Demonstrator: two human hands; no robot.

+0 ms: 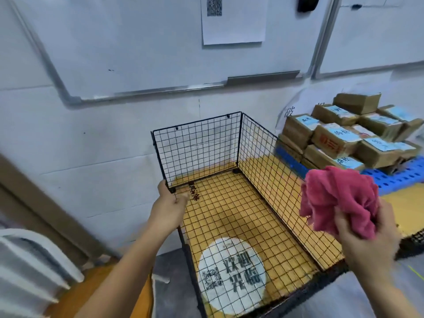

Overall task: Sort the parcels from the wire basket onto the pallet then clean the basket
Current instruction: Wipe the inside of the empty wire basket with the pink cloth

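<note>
A: Holding what?
B: Gripping wire basket (197, 152) corner with left hand (168, 203), eight o'clock. Squeezing pink cloth (337, 198) in right hand (367, 239), four o'clock.
A: Seen parcels (344, 136)?
B: Stacked on blue pallet (403, 177), three o'clock.

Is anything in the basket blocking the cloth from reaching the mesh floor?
Nothing visible blocks the pink cloth in the right hand. Only a small dark clump sits in the wire basket's far-left corner, beside the left hand.

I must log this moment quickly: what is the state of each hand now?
Left hand: holds the basket corner.
Right hand: holds the pink cloth.
</note>
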